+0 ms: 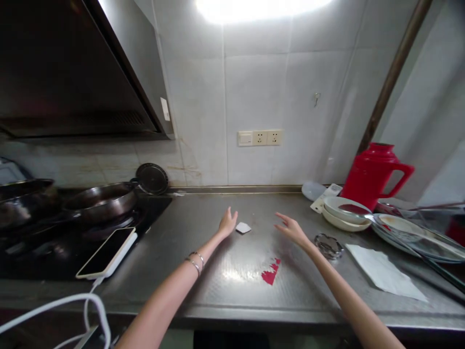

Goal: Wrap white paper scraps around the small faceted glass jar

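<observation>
My left hand (pixel 227 224) is held over the steel counter (pixel 196 218), its thumb and fingers apart and nothing in it. Just to its right lies a small white many-sided piece (pixel 243 228), its material unclear. My right hand (pixel 291 229) is also open and empty, fingers stretched toward the left. Between my forearms, nearer the front edge, are torn red scraps (pixel 271 274) that look like paper. A clear glass ashtray-like dish (pixel 328 246) sits close to my right wrist.
At left, a phone (pixel 107 254) with a white cable lies by the stove, where a pan (pixel 101 201) and a pot (pixel 27 203) stand. At right are stacked bowls (pixel 343 223), a red thermos jug (pixel 372 177), plates (pixel 417 232) and a white tissue (pixel 387 274).
</observation>
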Demonstrator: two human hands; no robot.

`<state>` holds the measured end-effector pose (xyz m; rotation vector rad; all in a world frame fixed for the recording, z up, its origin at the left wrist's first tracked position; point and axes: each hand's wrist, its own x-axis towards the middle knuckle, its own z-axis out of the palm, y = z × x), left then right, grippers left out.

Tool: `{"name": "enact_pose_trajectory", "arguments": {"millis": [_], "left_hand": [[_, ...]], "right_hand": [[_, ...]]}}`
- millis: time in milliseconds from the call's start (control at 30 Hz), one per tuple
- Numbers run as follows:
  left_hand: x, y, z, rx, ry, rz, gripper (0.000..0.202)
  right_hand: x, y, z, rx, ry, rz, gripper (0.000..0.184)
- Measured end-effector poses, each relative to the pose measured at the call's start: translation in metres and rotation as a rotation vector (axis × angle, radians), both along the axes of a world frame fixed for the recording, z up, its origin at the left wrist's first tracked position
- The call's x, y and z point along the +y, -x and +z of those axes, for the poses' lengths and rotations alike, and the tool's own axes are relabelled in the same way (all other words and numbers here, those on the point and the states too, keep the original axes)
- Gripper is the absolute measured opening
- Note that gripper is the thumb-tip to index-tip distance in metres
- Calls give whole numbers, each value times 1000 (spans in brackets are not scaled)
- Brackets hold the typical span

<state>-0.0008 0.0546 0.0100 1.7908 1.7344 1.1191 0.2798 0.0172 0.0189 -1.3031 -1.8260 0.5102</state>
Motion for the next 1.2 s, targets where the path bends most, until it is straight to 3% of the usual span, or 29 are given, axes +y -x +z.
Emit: {"name": "enact_pose_trajectory", "arguments": {"millis": [200,367,633,1200], "left_hand": [[-15,94,-9,43,39,190,44],[-27,133,-12,75,42,259,38],[-29,138,-18,151,16,236,36],[-37,131,-21,425,71,77,47]], "right_hand": [[12,25,-16,-304,-64,122,52],[19,40,-32,-422,-55,90,43],[17,43,-47,-429,-75,37,43],[20,40,-51,-428,-102,15,38]]}}
